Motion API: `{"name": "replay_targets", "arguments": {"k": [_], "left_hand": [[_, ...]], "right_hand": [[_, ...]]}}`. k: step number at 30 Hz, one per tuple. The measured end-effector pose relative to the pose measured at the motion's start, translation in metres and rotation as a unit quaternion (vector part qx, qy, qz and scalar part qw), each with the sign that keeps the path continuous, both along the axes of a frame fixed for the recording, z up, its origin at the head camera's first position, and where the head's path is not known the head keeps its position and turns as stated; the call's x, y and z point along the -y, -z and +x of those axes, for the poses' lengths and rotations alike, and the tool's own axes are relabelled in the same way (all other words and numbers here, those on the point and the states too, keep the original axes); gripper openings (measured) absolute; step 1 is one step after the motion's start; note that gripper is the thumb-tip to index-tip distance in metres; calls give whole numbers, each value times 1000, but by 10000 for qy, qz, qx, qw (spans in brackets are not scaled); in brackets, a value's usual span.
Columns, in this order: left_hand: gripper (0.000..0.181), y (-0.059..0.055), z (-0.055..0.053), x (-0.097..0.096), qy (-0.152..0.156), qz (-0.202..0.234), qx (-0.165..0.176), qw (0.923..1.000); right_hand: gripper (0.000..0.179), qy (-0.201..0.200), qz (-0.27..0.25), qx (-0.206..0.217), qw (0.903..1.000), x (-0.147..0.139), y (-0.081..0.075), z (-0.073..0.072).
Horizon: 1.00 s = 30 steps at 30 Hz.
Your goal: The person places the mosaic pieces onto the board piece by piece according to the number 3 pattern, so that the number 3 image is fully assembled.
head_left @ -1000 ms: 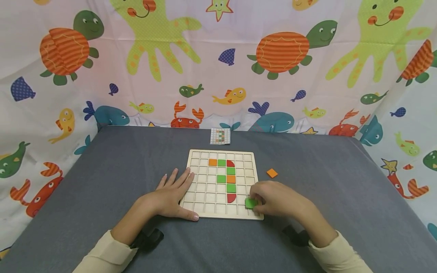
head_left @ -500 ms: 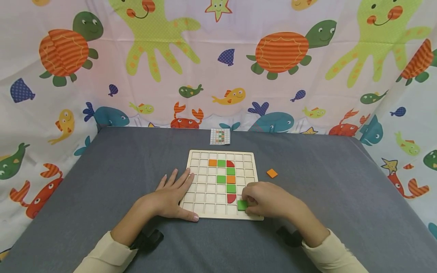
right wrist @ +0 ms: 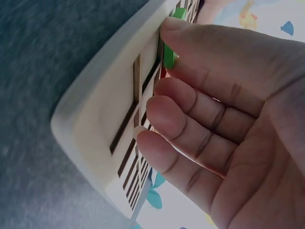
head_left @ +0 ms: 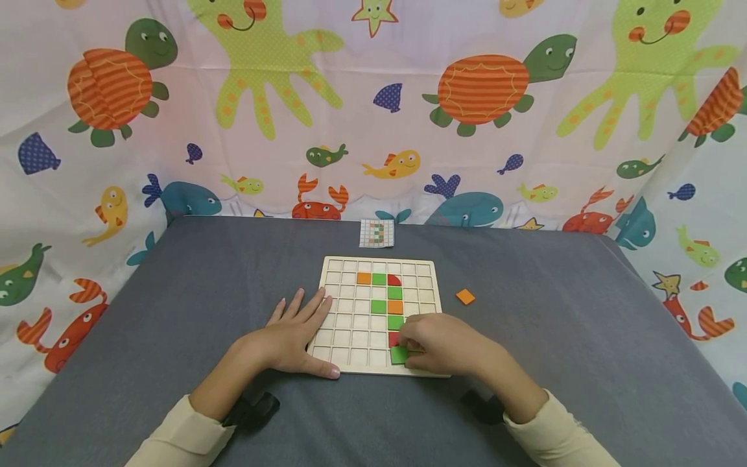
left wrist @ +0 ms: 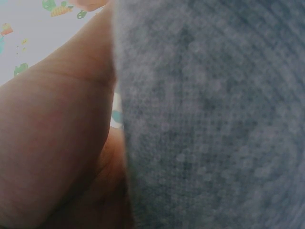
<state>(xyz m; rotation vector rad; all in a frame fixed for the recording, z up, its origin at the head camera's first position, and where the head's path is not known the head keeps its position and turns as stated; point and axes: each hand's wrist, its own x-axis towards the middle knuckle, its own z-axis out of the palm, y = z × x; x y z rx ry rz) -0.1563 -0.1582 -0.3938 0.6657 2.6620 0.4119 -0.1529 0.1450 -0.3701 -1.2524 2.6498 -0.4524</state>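
A wooden grid board [head_left: 350,355] lies on the grey cloth, with orange, green and red tiles set in some of its squares. My left hand [head_left: 286,337] rests with spread fingers on the board's left edge, thumb at its near corner. My right hand [head_left: 449,342] pinches a green square tile [head_left: 399,355] between thumb and index finger at the near row, just below a red rounded tile [head_left: 393,339] that the fingers partly cover. In the right wrist view the green tile [right wrist: 168,56] stands tilted at the thumb tip, the other fingers loosely bent over the board.
A loose orange tile [head_left: 465,297] lies on the cloth right of the board. Behind the board is a small printed card [head_left: 377,233] with a coloured grid pattern. A curtain [head_left: 362,117] printed with sea animals stands around the table.
My right hand has slid left along the board's near row with the green tile, from the right edge to below the red tile. The left hand has stayed in place.
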Motion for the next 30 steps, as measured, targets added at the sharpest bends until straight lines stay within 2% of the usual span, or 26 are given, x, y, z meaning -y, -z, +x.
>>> {"name": "replay_targets", "arguments": {"k": [8, 19, 24, 30], "left_hand": [[128, 2, 0, -1, -4, -21, 5, 10000], [128, 3, 0, -1, -34, -76, -48, 10000], [128, 3, 0, -1, -36, -83, -48, 9999], [128, 3, 0, -1, -31, -72, -44, 10000]], "right_hand": [[11, -85, -194, -78, 9997, 10, 3, 0], [14, 43, -210, 59, 9998, 22, 3, -2], [15, 262, -333, 431, 9982, 28, 3, -3], [14, 895, -355, 733, 9926, 34, 3, -5]]}}
